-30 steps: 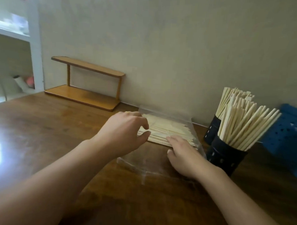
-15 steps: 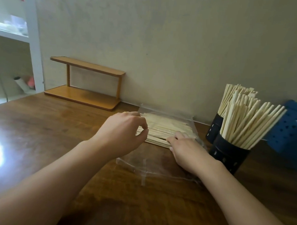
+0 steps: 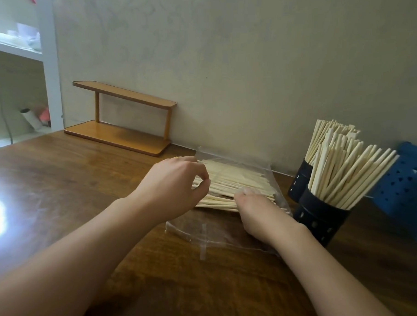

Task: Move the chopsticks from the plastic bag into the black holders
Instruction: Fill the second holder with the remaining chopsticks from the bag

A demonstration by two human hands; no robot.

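Pale wooden chopsticks: lying flat in the clear plastic bag on the brown wooden table | step: gathering a bunch | my left hand curls at their ends, thumb and forefinger nearly pinched, grip unclear | my right hand curls over the near sticks | next: lift clear, stand them in the black perforated holders, already crowded.

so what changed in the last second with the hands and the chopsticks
The right hand slid forward from the flat plastic bag onto the chopsticks, its fingers now curled over the bundle. The left hand kept its place at the bundle's left end, thumb and forefinger pinching closer. The bag and both black holders stayed put.
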